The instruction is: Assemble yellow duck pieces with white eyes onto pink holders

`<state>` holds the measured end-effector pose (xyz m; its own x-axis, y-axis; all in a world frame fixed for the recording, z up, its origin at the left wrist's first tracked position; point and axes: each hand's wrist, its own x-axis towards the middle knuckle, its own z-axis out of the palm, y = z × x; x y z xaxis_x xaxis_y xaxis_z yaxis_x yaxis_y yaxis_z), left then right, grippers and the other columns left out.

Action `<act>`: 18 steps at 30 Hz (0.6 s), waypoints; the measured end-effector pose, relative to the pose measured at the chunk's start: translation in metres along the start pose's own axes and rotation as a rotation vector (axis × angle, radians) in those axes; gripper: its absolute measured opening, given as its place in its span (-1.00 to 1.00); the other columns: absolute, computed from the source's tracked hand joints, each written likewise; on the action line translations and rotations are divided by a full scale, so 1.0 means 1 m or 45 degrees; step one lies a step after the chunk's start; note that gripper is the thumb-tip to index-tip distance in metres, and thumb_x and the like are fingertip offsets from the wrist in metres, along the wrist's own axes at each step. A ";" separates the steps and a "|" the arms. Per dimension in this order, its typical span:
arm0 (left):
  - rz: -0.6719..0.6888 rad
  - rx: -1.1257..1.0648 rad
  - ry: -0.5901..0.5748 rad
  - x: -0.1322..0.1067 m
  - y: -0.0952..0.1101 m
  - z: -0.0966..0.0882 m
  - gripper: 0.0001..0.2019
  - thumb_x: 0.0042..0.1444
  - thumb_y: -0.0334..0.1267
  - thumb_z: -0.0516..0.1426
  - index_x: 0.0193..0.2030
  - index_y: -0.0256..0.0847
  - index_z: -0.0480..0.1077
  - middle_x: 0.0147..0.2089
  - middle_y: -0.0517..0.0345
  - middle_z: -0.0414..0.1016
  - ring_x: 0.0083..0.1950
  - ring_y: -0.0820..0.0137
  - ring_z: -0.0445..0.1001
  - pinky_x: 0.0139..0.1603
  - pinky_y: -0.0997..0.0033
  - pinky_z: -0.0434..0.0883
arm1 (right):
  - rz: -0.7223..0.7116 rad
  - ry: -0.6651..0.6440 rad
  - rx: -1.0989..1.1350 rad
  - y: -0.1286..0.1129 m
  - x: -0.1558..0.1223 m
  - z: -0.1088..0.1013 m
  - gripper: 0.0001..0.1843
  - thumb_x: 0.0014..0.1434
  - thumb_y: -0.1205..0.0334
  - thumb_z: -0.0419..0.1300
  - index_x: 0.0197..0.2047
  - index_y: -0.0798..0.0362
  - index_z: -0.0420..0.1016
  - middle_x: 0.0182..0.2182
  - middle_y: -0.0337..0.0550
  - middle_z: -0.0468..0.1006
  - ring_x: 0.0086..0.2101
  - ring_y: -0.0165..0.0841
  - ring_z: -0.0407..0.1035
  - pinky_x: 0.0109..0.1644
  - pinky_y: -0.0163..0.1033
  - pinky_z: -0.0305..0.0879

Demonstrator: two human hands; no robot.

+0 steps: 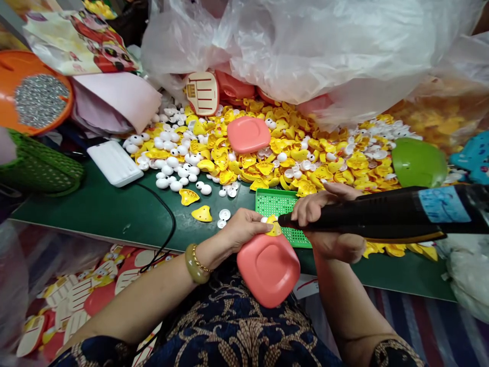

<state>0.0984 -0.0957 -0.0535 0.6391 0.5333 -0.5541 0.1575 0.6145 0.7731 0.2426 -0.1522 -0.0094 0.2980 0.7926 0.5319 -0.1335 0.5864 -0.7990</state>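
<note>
My left hand (244,229) pinches a yellow beak-shaped plastic piece (274,227) at the top of a coral-pink plastic panel (268,270), which hangs below over my lap. A white bit shows beside the yellow piece. Wrapped around a black electric screwdriver (367,211), my right hand (328,219) points its tip left against the yellow piece. The contact spot is too small to make out. Behind both hands lies a green perforated tray (277,201). Two loose yellow pieces (201,214) and small white discs (224,214) rest on the table left of the tray.
A heap of yellow pieces (263,168) and white eye-like balls (168,158) spreads along the back, with another pink panel (248,134) on it. Screws fill an orange bowl (7,97) at left. A white box (114,163) trails a black cable (172,209). Plastic bags (324,46) bulge behind.
</note>
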 end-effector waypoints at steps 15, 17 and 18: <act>0.121 0.317 0.007 0.004 -0.008 -0.004 -0.75 -0.19 -0.15 0.27 -0.62 -0.29 0.40 -0.67 0.27 0.22 -0.61 0.56 0.08 -0.59 0.50 -0.02 | 0.092 0.135 0.027 0.011 0.001 0.005 -0.45 -0.05 -0.18 0.27 -0.02 -0.12 0.42 -0.60 -0.37 0.28 -0.66 -0.46 0.17 -0.58 -0.27 0.24; 0.118 0.337 -0.003 0.003 -0.008 -0.004 -0.72 -0.18 -0.13 0.26 -0.66 -0.29 0.35 -0.69 0.31 0.14 -0.62 0.58 0.01 -0.59 0.49 -0.08 | 0.104 0.174 0.028 0.012 0.001 0.007 -0.46 -0.04 -0.18 0.27 -0.04 -0.12 0.42 -0.60 -0.38 0.27 -0.66 -0.47 0.16 -0.58 -0.29 0.24; 0.120 0.343 -0.005 0.003 -0.008 -0.004 -0.70 -0.18 -0.12 0.25 -0.67 -0.28 0.33 -0.69 0.32 0.11 -0.63 0.59 -0.01 -0.59 0.49 -0.10 | 0.111 0.186 0.034 0.012 0.000 0.008 -0.48 -0.04 -0.18 0.26 -0.05 -0.11 0.42 -0.60 -0.38 0.26 -0.66 -0.47 0.16 -0.57 -0.29 0.23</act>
<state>0.0963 -0.0964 -0.0627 0.6636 0.5781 -0.4748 0.2913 0.3849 0.8758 0.2336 -0.1436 -0.0169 0.4179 0.8090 0.4133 -0.1891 0.5224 -0.8315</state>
